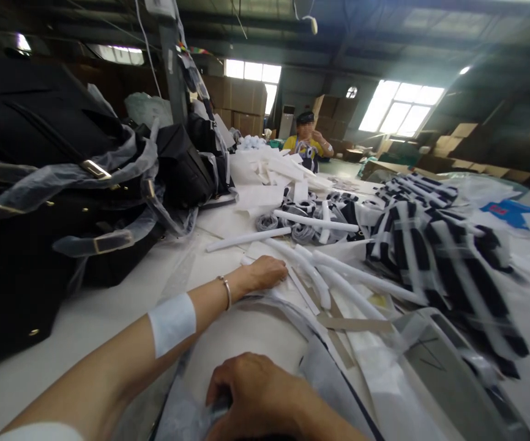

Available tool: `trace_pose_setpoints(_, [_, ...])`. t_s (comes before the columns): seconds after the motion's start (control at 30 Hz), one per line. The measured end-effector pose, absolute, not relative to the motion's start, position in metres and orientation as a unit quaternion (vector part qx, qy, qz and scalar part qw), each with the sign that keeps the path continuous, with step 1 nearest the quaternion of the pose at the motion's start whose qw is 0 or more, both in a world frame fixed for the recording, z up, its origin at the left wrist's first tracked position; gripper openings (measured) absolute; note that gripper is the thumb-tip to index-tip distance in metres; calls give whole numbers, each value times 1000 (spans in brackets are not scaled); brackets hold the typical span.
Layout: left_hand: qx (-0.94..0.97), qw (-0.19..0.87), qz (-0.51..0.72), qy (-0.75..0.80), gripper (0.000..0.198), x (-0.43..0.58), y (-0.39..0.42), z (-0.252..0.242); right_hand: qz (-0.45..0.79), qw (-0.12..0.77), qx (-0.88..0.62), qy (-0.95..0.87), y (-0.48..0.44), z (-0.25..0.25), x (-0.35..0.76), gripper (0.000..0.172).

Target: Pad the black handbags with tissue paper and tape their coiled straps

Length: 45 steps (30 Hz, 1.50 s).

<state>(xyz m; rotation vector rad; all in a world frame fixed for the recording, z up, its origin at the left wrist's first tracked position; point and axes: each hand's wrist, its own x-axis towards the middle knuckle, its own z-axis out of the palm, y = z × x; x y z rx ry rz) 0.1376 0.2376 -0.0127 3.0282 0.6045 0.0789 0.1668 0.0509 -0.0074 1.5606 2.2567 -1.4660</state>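
Observation:
My left hand reaches out over the table with its fingers curled down among white foam strips. Whatever those fingers hold is hidden under them. Close to me, my right hand is closed, thumb and fingers bent around something greyish that I cannot make out. A long band in clear wrap with a dark edge arches around and beneath this hand. Flat tan strips and thin white pieces lie just beyond it.
Black bags with plastic-wrapped straps stand on the left. Black-and-white wrapped bundles and a grey bin are on the right. White pieces are heaped farther back. A person in yellow is across the table.

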Motion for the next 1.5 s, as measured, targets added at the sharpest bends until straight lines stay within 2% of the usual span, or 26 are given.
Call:
trace_pose_setpoints(0.17, [984, 11, -12, 180, 9, 165, 236, -22, -470, 8, 487, 736, 53, -3, 172, 60])
trace_pose_setpoints(0.3, [978, 13, 3, 206, 20, 179, 239, -28, -474, 1, 476, 741, 53, -1, 171, 60])
trace_pose_setpoints(0.47, [956, 50, 77, 277, 23, 161, 246, -12, -476, -14, 492, 729, 52, 1, 169, 58])
trace_pose_setpoints(0.6, [911, 109, 171, 358, 14, 121, 243, 27, -486, -42, 496, 718, 50, 0, 170, 55])
trace_pose_setpoints(0.73, [861, 218, 249, 386, 9, 70, 224, 61, -522, -130, 491, 685, 49, 1, 170, 46])
trace_pose_setpoints(0.83, [812, 317, 299, 388, 12, 32, 201, 71, -527, -249, 490, 649, 53, 14, 171, 23])
trace_pose_setpoints(0.9, [771, 380, 329, 392, 14, 9, 185, 73, -489, -329, 496, 638, 56, 30, 175, 19])
trace_pose_setpoints(0.97, [731, 435, 350, 393, 21, -11, 169, 73, -441, -375, 509, 637, 61, 47, 181, 27])
trace_pose_setpoints(1.07, [682, 505, 362, 386, 35, -31, 153, 73, -405, -392, 542, 624, 68, 63, 187, 29])
trace_pose_setpoints(1.1, [670, 527, 362, 378, 37, -35, 150, 73, -407, -398, 551, 610, 70, 65, 186, 39])
trace_pose_setpoints(1.2, [643, 580, 365, 343, 40, -40, 145, 76, -457, -408, 547, 571, 74, 66, 174, 89])
trace_pose_setpoints(1.27, [632, 604, 370, 315, 42, -40, 142, 79, -510, -396, 512, 566, 75, 65, 161, 99])
trace_pose_setpoints(1.33, [624, 624, 371, 288, 44, -41, 138, 82, -556, -389, 459, 574, 73, 67, 148, 93])
trace_pose_setpoints(1.4, [614, 644, 372, 265, 46, -43, 132, 86, -589, -385, 418, 574, 71, 70, 137, 76])
trace_pose_setpoints(1.5, [591, 669, 381, 241, 50, -50, 124, 90, -597, -372, 433, 564, 69, 72, 130, 51])
